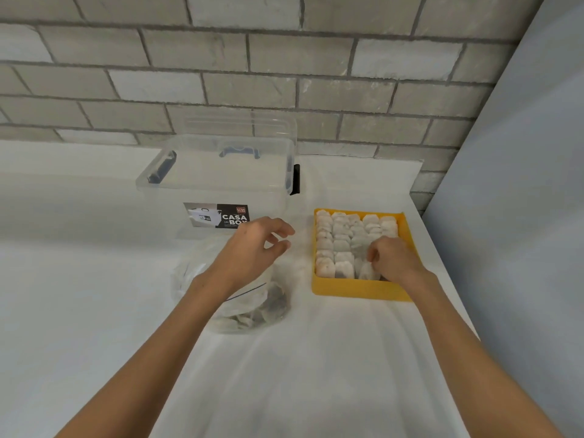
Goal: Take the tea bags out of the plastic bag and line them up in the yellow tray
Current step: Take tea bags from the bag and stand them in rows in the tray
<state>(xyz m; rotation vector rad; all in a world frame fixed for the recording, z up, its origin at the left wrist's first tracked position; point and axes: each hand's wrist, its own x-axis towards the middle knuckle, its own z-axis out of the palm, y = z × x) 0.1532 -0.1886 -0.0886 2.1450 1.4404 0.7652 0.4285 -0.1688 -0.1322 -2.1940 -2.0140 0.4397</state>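
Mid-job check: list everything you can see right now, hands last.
table: one, white
wall: one, grey brick, behind
storage box: one, clear, dark latches, by the wall
plastic bag: one, clear, in front of the box
yellow tray: one, yellow, right of the bag
tea bags: many, whitish, rows in the tray; more in the bag
left hand: empty, fingers loose, above the bag
right hand: in the tray, fingers curled on a tea bag

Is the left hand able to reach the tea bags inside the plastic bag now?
Probably yes: the left hand hovers empty right over the plastic bag, nothing between; whether its mouth is open is unclear.
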